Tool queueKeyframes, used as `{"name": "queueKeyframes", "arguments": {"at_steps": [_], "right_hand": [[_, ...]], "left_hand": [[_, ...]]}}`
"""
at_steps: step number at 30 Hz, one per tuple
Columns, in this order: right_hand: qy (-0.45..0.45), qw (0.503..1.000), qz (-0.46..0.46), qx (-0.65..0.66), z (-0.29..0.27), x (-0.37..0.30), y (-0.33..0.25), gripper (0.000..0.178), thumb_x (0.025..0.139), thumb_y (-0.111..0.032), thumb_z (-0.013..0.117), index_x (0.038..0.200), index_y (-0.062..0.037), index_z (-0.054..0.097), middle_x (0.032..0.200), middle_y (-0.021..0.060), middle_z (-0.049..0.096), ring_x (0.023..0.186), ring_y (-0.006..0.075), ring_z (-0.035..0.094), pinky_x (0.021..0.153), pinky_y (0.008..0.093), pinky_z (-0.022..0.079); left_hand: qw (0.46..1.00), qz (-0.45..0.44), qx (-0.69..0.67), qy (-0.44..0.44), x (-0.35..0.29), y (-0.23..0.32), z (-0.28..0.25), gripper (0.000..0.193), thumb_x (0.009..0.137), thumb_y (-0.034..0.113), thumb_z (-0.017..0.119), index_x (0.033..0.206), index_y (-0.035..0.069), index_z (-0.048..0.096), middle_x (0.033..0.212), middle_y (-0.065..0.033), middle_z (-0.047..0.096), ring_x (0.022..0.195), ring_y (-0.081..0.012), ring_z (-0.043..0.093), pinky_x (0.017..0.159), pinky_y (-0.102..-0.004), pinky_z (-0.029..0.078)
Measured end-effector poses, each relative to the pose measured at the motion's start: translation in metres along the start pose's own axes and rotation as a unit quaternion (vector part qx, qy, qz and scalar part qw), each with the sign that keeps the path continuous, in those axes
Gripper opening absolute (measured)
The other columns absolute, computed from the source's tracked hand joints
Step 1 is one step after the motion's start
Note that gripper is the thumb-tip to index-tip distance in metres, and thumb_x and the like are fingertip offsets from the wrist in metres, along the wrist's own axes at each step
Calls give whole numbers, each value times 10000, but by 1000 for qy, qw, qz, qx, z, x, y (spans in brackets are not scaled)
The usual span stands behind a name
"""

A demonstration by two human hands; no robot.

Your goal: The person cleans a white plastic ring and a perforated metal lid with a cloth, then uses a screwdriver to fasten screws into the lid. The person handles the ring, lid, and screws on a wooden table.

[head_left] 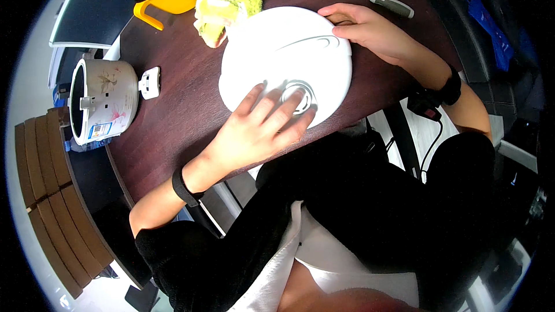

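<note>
White lid (pixel 284 65) partly beneath left hand (pixel 258 126)

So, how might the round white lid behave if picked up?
The round white lid would probably be stiff, looking like moulded plastic. Its smooth, shiny surface may be slippery. Its circular rim could roll if stood on edge.

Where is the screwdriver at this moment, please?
In the head view, the screwdriver lies toward the upper right, on the dark table, just beyond the right hand, which touches the edge of the round white lid.
</note>
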State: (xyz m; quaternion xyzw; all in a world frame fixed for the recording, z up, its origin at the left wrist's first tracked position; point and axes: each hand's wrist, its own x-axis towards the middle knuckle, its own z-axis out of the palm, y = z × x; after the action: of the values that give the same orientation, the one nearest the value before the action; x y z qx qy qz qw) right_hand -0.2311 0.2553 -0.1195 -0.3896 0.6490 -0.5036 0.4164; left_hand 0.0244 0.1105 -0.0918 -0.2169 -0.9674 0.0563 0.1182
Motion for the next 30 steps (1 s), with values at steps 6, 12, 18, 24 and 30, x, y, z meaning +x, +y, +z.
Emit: {"name": "queueKeyframes", "arguments": {"at_steps": [6,12,18,24,30], "right_hand": [[18,998,-8,-56,7,0,-1,406,941,-104,483,1336,-17,446,1218,136,566,1138,201,540,989,332,417],[7,997,-34,-76,3,2,3,387,951,-109,485,1326,-19,453,1198,130,583,1123,192,549,984,319,406],[94,967,-26,-237,-1,10,7,407,904,-121,574,1297,-57,489,1219,136,551,1105,207,542,932,338,445],[29,874,-199,-443,45,6,-51,373,848,-144,631,1189,-32,526,1182,147,524,1099,268,524,931,379,415],[-110,843,-169,-499,91,21,-76,443,781,-179,718,1146,-4,538,1083,205,586,1003,374,591,846,389,470]], "left_hand": [[986,-141,-89,30,-2,-14,-17,514,797,316,695,1251,131,542,1239,-102,487,990,-240,498,846,-363,430],[924,-331,-185,36,-27,-53,-13,700,806,304,718,1346,14,380,1237,-225,464,1088,-328,502,908,-418,464],[717,-450,-533,15,-85,-67,6,530,916,129,561,1367,-41,342,1224,-223,534,946,-235,630,822,-314,523],[543,-461,-701,25,-93,-72,5,486,925,1,446,1378,-84,295,1185,-231,536,966,-247,633,866,-298,536],[519,-443,-731,10,-99,-82,2,458,912,28,451,1336,-106,343,1068,-219,604,906,-240,654,816,-300,549]]}}
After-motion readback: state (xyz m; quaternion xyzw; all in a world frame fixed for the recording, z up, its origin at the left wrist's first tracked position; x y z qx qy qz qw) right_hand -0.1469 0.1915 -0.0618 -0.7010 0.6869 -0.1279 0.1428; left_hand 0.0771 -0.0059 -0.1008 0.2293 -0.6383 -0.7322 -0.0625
